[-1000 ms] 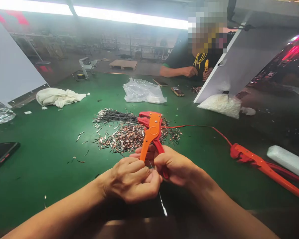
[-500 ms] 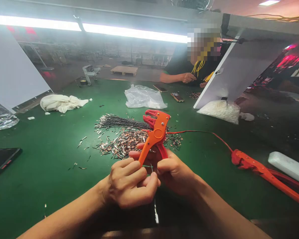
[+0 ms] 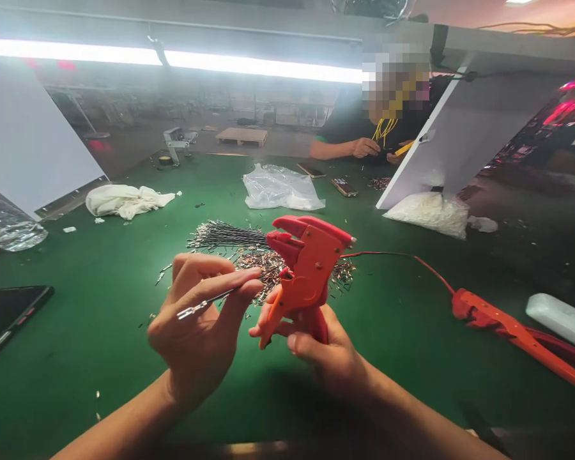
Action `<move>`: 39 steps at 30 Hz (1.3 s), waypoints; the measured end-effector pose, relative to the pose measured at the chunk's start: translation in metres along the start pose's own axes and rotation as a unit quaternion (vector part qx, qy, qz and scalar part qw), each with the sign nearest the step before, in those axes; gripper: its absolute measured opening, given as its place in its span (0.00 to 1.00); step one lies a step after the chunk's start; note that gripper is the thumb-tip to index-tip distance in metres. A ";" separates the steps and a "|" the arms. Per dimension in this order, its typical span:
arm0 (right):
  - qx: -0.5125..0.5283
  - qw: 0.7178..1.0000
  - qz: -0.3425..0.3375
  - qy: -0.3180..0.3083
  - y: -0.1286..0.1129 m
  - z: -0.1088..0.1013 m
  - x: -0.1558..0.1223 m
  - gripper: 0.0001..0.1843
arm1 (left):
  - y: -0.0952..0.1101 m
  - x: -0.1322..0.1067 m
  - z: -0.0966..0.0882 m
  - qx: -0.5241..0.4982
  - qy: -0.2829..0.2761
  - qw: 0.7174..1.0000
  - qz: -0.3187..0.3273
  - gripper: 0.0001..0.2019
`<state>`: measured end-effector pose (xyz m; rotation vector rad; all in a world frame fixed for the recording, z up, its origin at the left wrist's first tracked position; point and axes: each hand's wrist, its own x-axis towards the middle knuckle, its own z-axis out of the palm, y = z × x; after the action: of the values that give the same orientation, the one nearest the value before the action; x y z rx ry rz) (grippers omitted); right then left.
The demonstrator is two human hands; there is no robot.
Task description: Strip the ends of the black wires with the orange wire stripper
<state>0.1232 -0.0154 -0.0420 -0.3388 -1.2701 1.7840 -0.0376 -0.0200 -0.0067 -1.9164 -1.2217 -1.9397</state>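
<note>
My left hand [image 3: 201, 319] pinches a short dark wire [image 3: 215, 298] between thumb and fingers. A bright metal terminal sits on the wire's near end, pointing left. My right hand [image 3: 316, 338] is wrapped around the handles of an orange and red wire stripper [image 3: 311, 265], held upright with its jaws facing left. The wire's far end is at my fingertips, a little left of the stripper and apart from its jaws. Behind the tool lie a bundle of black wires with terminals [image 3: 225, 235] and a heap of small copper and black scraps [image 3: 263, 268].
A second orange tool [image 3: 512, 332] lies at right beside a white bar [image 3: 560, 322]. A phone [image 3: 14, 316] rests at left. Farther back are a white cloth [image 3: 127, 200], a clear plastic bag [image 3: 282, 188] and a filled bag [image 3: 429, 214]. Across the table a person's hands [image 3: 367, 148] hold yellow wires.
My left hand has moved left and up, away from the stripper's handles, turning so the wire now lies nearly level. The stripper has tilted and come slightly closer, still in my right hand.
</note>
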 end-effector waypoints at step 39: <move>0.055 0.989 0.024 0.133 -0.026 -0.005 0.008 0.06 | 0.006 -0.017 0.010 -0.160 -0.152 0.965 -0.144 0.09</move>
<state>0.1350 -0.0039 -0.0200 -0.5291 -0.9787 1.7732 -0.0237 -0.0249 -0.0204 -2.3886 -1.4043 -2.1540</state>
